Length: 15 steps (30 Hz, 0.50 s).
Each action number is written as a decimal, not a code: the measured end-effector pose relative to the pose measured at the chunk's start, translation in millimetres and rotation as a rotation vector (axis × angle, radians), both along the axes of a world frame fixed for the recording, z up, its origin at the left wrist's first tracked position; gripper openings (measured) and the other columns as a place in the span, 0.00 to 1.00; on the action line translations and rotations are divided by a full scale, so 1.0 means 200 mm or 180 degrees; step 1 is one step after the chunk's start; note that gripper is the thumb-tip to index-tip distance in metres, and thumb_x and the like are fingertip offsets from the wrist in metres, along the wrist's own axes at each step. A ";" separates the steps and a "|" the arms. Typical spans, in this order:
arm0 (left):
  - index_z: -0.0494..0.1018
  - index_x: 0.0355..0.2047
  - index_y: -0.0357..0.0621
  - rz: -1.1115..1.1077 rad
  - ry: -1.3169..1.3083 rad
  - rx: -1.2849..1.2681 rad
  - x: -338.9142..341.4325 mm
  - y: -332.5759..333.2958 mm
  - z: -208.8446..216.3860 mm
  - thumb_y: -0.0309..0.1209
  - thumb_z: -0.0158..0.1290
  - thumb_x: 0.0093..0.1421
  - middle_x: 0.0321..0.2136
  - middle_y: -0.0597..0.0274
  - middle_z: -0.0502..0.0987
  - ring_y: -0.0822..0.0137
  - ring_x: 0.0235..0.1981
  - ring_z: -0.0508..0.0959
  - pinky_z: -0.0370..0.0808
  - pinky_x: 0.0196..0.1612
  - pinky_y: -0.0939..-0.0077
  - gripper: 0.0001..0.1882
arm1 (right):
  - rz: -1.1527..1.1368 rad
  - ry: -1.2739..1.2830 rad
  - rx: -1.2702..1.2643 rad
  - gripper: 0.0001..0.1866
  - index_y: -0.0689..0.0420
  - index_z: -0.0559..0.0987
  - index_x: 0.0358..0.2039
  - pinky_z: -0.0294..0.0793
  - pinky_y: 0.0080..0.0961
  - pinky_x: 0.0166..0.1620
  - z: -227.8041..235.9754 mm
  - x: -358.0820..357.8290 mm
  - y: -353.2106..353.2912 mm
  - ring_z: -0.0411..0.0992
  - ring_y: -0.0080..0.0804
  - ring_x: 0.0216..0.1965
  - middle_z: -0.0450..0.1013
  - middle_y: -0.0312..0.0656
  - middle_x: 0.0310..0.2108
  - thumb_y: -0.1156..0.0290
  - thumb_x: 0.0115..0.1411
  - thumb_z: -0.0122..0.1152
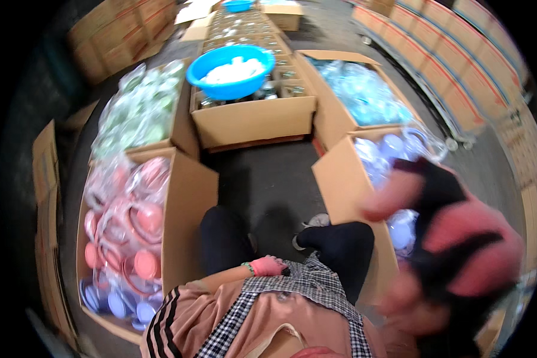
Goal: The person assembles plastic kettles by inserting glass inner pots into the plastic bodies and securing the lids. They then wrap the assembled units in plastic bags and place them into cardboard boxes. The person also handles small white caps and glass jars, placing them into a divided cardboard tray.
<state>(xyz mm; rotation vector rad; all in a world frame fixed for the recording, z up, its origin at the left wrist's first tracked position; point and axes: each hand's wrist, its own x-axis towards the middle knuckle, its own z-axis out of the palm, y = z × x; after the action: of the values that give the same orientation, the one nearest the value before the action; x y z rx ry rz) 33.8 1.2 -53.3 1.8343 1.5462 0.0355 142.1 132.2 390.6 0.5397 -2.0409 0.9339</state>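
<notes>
My left hand [267, 265], in a pink glove, rests on the checked apron [301, 283] over my lap. Its fingers look curled, and what they hold, if anything, is hidden. Large and close on the right, my right hand [474, 238] is raised in a pink and black glove. Motion smears its fingers. It partly covers a carton [355, 185] of bagged round lilac pieces [401, 230]. Left of my knees, another carton [191, 209] holds round pink pieces [147, 264] with loops in clear bags, and lilac ones at its near end.
Ahead, a blue basin [231, 90] with white pieces sits on a long row of cartons [253, 122] holding glass items. Bagged green pieces [140, 107] stand left and bagged light-blue pieces [367, 95] right. Stacked cartons on a trolley [423, 92] line the right side.
</notes>
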 end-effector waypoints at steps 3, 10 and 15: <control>0.66 0.43 0.42 0.0255 0.0001 -0.0078 -0.01 -0.07 0.07 0.40 0.48 0.49 0.38 0.52 0.70 0.53 0.41 0.71 0.68 0.42 0.62 0.22 | -0.0969 0.0132 -0.0916 0.09 0.54 0.66 0.23 0.64 0.30 0.41 -0.21 0.23 0.05 0.64 0.26 0.21 0.64 0.30 0.17 0.62 0.52 0.48; 0.66 0.36 0.37 0.1355 -0.0417 0.2689 -0.18 -0.20 0.41 0.37 0.52 0.46 0.30 0.51 0.69 0.53 0.34 0.70 0.68 0.37 0.64 0.20 | -0.1815 0.1438 -0.0182 0.17 0.64 0.62 0.41 0.63 0.32 0.50 -0.53 0.21 0.16 0.66 0.35 0.38 0.66 0.46 0.36 0.65 0.56 0.40; 0.66 0.36 0.35 0.3976 0.0499 0.3120 -0.65 -0.67 1.01 0.34 0.53 0.45 0.29 0.48 0.69 0.51 0.33 0.70 0.67 0.39 0.63 0.20 | -0.3122 -0.2848 0.0124 0.24 0.66 0.64 0.47 0.56 0.37 0.52 -0.80 0.27 0.65 0.60 0.46 0.50 0.64 0.55 0.46 0.64 0.54 0.52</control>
<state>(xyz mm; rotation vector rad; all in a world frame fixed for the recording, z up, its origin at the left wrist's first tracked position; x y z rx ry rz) -95.3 -132.0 148.0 1.0873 2.8350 1.4436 195.8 262.6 231.4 -0.9952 -2.6144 0.5217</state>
